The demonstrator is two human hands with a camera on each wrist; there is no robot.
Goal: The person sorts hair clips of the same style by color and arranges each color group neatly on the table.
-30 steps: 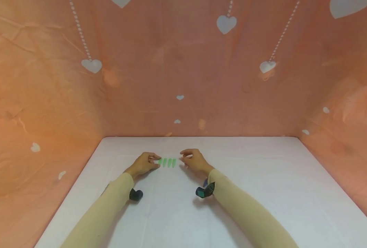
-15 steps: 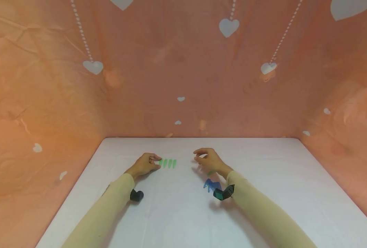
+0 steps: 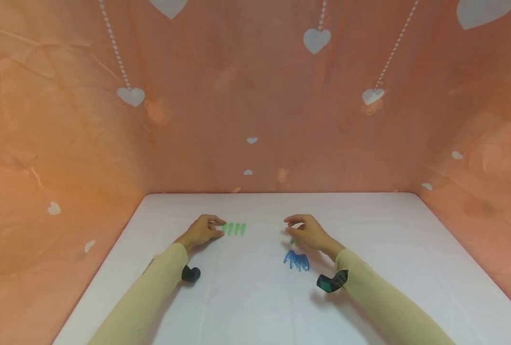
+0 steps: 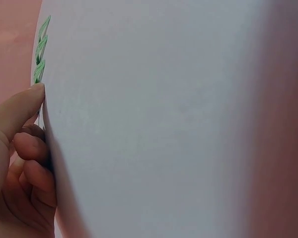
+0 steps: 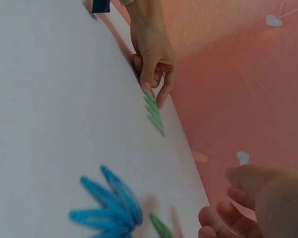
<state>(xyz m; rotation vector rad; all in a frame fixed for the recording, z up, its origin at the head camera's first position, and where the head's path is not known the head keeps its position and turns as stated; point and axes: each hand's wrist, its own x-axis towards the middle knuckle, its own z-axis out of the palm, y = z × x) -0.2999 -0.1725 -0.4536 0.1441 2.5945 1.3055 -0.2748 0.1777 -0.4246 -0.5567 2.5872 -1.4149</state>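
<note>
Several green hair clips (image 3: 237,229) lie side by side in a short row on the white table. My left hand (image 3: 202,230) pinches the leftmost clip between thumb and forefinger at its two ends. In the left wrist view, my thumb covers part of the nearest clip, with further green clips (image 4: 41,47) beyond it. My right hand (image 3: 310,231) hovers apart from the row, fingers loosely bent and holding nothing. Under it lies a single green clip (image 5: 160,225), partly hidden by the hand in the head view. Close by, several blue hair clips (image 3: 296,261) fan out in a cluster.
The white table (image 3: 247,302) runs back to an orange cloth wall (image 3: 203,115) printed with pale hearts. Similar cloth rises along both sides. Dark wrist cameras hang under both forearms, the right one (image 3: 331,282) to the right of the blue clips.
My right hand has moved right, away from the green row, toward the lone green clip. The blue clips, formerly mostly covered by the right wrist, now show fully. My left hand stays put.
</note>
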